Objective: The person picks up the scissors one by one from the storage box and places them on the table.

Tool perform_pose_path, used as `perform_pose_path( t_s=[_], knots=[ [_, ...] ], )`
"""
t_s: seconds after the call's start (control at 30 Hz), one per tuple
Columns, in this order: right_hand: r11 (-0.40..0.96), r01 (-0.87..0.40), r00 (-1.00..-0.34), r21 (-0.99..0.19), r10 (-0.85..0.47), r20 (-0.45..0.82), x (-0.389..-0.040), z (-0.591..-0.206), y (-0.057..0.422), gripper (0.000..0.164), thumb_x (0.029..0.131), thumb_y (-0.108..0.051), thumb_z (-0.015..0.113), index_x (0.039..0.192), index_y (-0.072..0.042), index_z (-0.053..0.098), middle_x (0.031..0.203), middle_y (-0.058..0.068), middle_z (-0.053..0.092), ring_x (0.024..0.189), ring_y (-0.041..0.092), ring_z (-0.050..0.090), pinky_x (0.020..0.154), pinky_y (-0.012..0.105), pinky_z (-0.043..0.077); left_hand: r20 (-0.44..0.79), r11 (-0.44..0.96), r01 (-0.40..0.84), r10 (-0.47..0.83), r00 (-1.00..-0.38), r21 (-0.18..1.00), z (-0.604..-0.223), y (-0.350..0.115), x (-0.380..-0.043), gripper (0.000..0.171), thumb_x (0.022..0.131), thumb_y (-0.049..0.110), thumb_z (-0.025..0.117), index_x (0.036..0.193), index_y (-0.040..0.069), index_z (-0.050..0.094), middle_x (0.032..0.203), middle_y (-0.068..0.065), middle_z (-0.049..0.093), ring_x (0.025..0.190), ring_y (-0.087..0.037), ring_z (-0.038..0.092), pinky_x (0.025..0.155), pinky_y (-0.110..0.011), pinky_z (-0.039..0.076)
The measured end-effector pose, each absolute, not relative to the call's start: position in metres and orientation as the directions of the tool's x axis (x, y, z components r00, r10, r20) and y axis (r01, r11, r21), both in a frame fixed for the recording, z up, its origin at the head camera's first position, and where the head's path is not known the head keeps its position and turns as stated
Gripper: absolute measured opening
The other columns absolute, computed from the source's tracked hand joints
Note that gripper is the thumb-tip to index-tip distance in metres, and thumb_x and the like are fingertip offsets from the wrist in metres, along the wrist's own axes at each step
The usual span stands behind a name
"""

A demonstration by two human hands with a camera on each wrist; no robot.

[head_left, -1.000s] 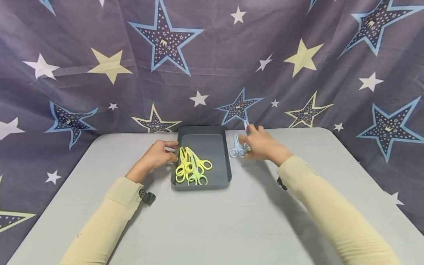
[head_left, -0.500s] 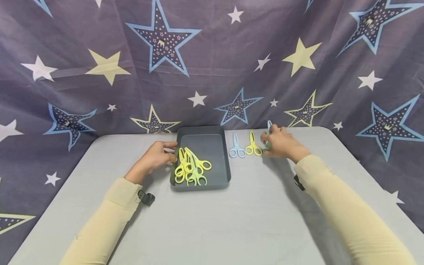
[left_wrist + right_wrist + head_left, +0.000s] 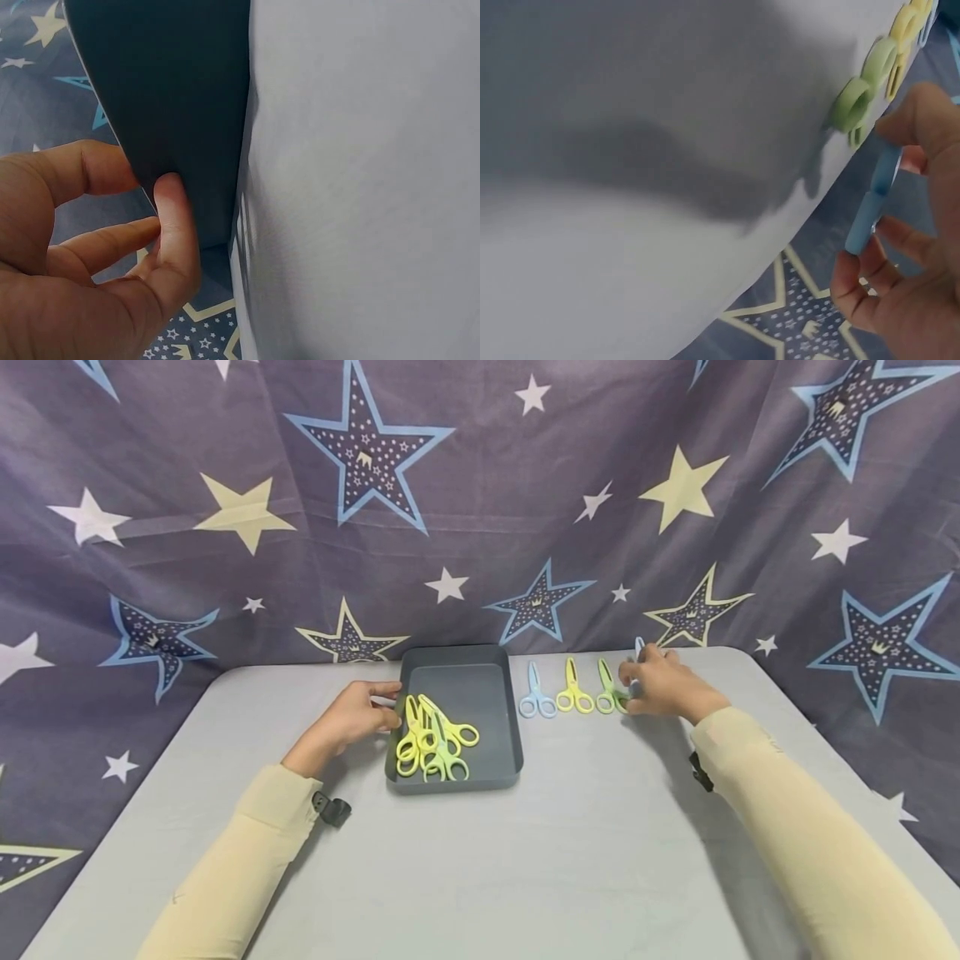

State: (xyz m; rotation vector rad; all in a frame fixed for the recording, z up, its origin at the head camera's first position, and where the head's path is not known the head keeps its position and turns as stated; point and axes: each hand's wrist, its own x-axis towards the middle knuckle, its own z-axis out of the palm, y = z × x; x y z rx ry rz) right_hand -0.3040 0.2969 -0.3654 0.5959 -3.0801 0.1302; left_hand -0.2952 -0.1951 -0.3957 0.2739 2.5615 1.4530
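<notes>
My left hand [image 3: 352, 718] pinches the left wall of a dark grey tray [image 3: 498, 727], thumb outside in the left wrist view. Inside the tray lie several yellow scissors [image 3: 411, 735] and a light green pair [image 3: 444, 760], overlapping. My right hand [image 3: 666, 683] holds blue scissors [image 3: 865, 221] by the handles, blades toward the back of the table. Left of that hand, in a row from the tray, lie light blue scissors [image 3: 537, 700], yellow scissors [image 3: 573, 695] and green scissors [image 3: 606, 695]. The held pair's handles are mostly hidden by the hand in the head view.
A pale cloth-covered table [image 3: 525, 877] spreads in front, its back edge close behind the row. A dark curtain [image 3: 480, 527] with a star pattern hangs behind the table.
My right hand has moved to the right with the blue scissors, uncovering the yellow and green pairs in the row. The left hand stays at the tray.
</notes>
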Motion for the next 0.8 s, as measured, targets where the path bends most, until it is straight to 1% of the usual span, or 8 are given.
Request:
perform_pose_path(
  t_s=[0.1,0.2,0.3,0.53,0.8],
  knots=[
    [0.915,-0.393,-0.919,-0.093,-0.392,0.032,-0.305,-0.368,0.304,0.031,0.075,-0.024,0.078,0.103,-0.015,0.067,0.114,0.023,0.051,0.093,0.044,0.047,0.070,0.052,0.049,-0.068,0.505,0.068,0.246,-0.967,0.860,-0.395,-0.195,-0.295,0.072,0.077,-0.006,0.064,0.147,-0.007,0.049,0.138,-0.028,0.059,0.107,-0.033,0.067,0.080,-0.032,0.062],
    [0.908,-0.406,-0.914,-0.100,-0.405,0.030,-0.308,-0.373,0.311,0.030,0.074,-0.025,0.080,0.098,-0.016,0.066,0.113,0.023,0.053,0.093,0.042,0.049,0.076,0.053,0.047,-0.066,0.506,0.068,0.242,-0.968,0.860,-0.396,-0.196,-0.296,0.072,0.077,-0.006,0.064,0.147,-0.007,0.050,0.138,-0.028,0.059,0.106,-0.031,0.067,0.079,-0.032,0.062],
    [0.905,-0.409,-0.912,-0.117,-0.410,0.014,-0.309,-0.379,0.317,0.029,0.074,-0.025,0.080,0.098,-0.016,0.067,0.114,0.024,0.054,0.095,0.042,0.051,0.081,0.055,0.045,-0.066,0.505,0.071,0.248,-0.967,0.860,-0.396,-0.196,-0.296,0.072,0.077,-0.005,0.064,0.147,-0.007,0.049,0.138,-0.028,0.059,0.106,-0.031,0.067,0.080,-0.032,0.062],
    [0.908,-0.387,-0.919,-0.159,-0.394,-0.009,-0.312,-0.389,0.322,0.027,0.075,-0.025,0.079,0.099,-0.017,0.068,0.117,0.026,0.053,0.097,0.045,0.053,0.082,0.059,0.048,-0.081,0.507,0.062,0.255,-0.964,0.860,-0.396,-0.195,-0.296,0.073,0.078,-0.004,0.065,0.148,-0.007,0.048,0.140,-0.028,0.057,0.106,-0.029,0.067,0.081,-0.032,0.062],
    [0.897,-0.399,-0.914,-0.192,-0.405,0.008,-0.315,-0.389,0.321,0.026,0.073,-0.025,0.078,0.095,-0.015,0.068,0.112,0.022,0.056,0.096,0.040,0.053,0.081,0.057,0.046,-0.082,0.503,0.056,0.249,-0.965,0.863,-0.393,-0.195,-0.295,0.072,0.078,-0.004,0.065,0.148,-0.007,0.048,0.140,-0.028,0.058,0.105,-0.030,0.066,0.081,-0.031,0.062]
  ],
)
